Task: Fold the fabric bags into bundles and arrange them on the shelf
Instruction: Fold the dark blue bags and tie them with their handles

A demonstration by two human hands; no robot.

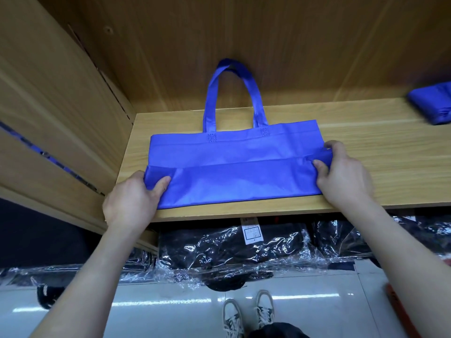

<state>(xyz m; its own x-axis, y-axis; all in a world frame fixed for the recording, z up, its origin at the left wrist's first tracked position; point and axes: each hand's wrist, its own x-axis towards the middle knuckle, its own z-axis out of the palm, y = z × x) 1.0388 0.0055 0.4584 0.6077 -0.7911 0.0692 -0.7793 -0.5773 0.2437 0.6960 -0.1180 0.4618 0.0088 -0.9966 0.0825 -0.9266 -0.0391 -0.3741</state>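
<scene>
Pinches the folded lower flap of the blue bag at both ends, left hand and right hand, thumbs pressed on top, against the shelf.

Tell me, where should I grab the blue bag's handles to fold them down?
Pinch the handles at the top of their loop, reaching in from the front, over the blue bag. Both straps overlap there and lean on the back wall, so one pinch probably catches both. The left hand and right hand grip the bag's folded ends.
</scene>
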